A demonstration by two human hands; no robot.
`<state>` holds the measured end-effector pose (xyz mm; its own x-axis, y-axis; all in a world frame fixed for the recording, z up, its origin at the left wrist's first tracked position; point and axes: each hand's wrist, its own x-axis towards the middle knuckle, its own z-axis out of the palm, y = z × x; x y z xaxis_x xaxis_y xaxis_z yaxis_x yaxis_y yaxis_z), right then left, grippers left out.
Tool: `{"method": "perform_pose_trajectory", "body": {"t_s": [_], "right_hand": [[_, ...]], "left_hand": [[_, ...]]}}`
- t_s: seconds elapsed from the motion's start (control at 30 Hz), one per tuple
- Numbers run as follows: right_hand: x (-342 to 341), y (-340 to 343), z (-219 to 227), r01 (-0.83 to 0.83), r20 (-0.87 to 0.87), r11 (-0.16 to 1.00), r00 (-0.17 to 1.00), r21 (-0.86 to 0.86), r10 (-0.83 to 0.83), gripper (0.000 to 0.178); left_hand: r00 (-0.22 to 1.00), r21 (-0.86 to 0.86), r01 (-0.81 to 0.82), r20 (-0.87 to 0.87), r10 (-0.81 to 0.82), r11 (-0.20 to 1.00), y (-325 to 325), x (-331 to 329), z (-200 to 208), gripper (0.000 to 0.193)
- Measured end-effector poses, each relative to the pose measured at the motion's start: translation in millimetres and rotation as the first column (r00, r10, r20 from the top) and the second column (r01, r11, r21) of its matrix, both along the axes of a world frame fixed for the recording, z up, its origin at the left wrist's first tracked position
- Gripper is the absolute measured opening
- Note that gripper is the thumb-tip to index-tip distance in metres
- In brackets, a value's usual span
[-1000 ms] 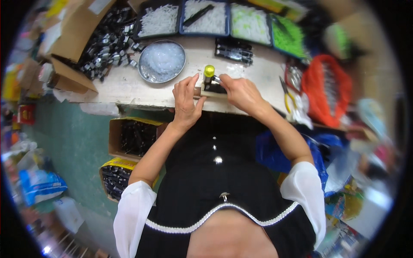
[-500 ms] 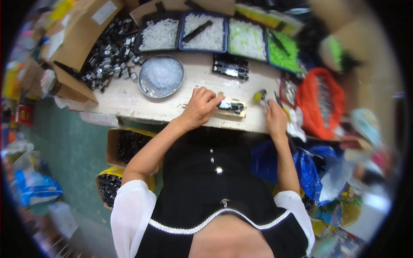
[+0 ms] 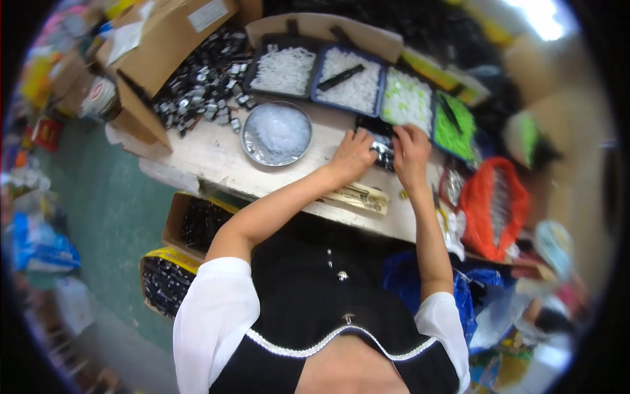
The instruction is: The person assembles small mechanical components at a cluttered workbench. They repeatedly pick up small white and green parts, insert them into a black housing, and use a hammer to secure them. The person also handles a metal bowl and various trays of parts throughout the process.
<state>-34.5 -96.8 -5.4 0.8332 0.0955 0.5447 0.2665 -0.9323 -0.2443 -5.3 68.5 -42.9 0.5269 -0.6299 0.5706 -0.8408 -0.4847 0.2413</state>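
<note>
My left hand (image 3: 355,155) is closed, its fingertips at the left end of a small row of shiny black narrow parts (image 3: 382,152) on the bench. At the other end of that row, my right hand (image 3: 412,156) is closed too, thumb and fingers pinching at a black part. My fingers cover much of the row, so its far pieces are partly hidden. In front of the hands lies a cream-coloured bar-shaped fixture (image 3: 361,197) with no black part on it. Beside my right wrist shows a small yellow end of a tool (image 3: 403,195), mostly hidden by the forearm.
A round metal bowl (image 3: 251,143) of clear pieces stands left of my hands. Trays of white (image 3: 283,69) and green pieces (image 3: 454,131) line the back. A heap of black-and-silver parts (image 3: 197,92) lies left, an orange bag (image 3: 469,203) right.
Both hands have moved away to the row of black parts. The black piece has left the fixture. My right hand has let go of the small hammer. The view has shifted.
</note>
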Motion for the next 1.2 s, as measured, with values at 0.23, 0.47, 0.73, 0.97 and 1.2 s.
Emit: {"method": "perform_pose_trajectory", "body": {"t_s": [0.23, 0.47, 0.73, 0.97, 1.2], "right_hand": [[105, 73, 14, -0.206, 0.058, 0.932, 0.971, -0.300, 0.233, 0.033], [130, 78, 10, -0.303, 0.001, 0.880, 0.945, -0.366, 0.326, 0.034], [105, 64, 31, -0.225, 0.204, 0.945, 0.939, -0.239, 0.276, 0.029], [-38, 40, 22, -0.326, -0.226, 0.945, 0.922, -0.012, 0.315, 0.025], [-106, 58, -19, -0.191, -0.234, 0.950, 0.963, -0.248, 0.133, 0.032]], "left_hand": [[0.938, -0.477, -0.346, -0.196, 0.286, 0.808, 96, 2, 1, 0.006], [0.661, -0.342, -0.746, -0.485, 0.572, 0.571, 224, 26, -19, 0.015], [0.494, 0.078, -0.818, -0.413, 0.765, 0.570, 224, 44, -22, 0.027], [0.560, 0.015, -0.749, -0.520, 0.645, 0.662, 250, 32, -25, 0.026], [0.485, -0.512, -0.767, -0.857, -0.172, 0.387, 266, -6, -10, 0.019]]}}
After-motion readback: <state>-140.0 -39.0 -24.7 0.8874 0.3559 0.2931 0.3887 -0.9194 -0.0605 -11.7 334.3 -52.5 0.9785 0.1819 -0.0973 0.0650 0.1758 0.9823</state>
